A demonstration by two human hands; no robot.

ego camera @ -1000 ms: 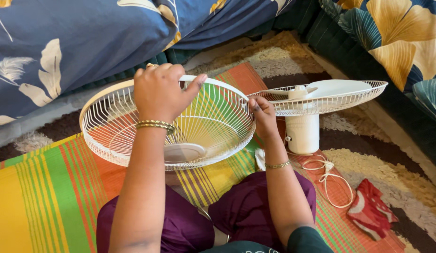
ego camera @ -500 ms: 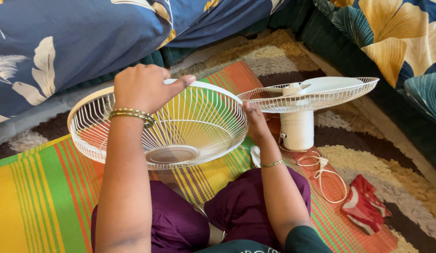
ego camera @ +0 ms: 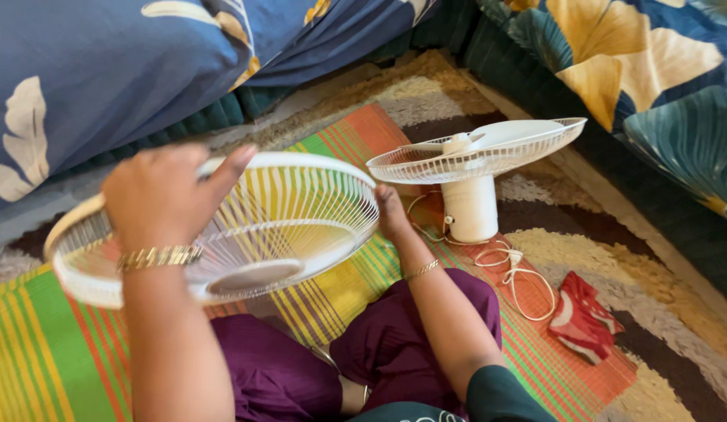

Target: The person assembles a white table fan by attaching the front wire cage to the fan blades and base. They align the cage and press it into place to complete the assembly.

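Since the earlier frame the one loose white fan guard (ego camera: 246,227) has swung left and lower, tilted and blurred, both hands going with it. Left hand (ego camera: 164,195) is closed over the guard's far rim at about 10 o'clock, thumb out along the ring. Right hand (ego camera: 391,212) holds the near rim at 3 o'clock; its grip is partly hidden behind the wires, fingers not clear. Guard is held above the striped mat (ego camera: 58,344), over the lap. One fan body (ego camera: 473,176) stands at 2 o'clock from the guard, with a second guard and the blades still on it, just beside the right hand. One white cord (ego camera: 527,277) lies coiled at its base. One red cloth (ego camera: 582,316) at 4 o'clock. Two gold bangles, one per wrist
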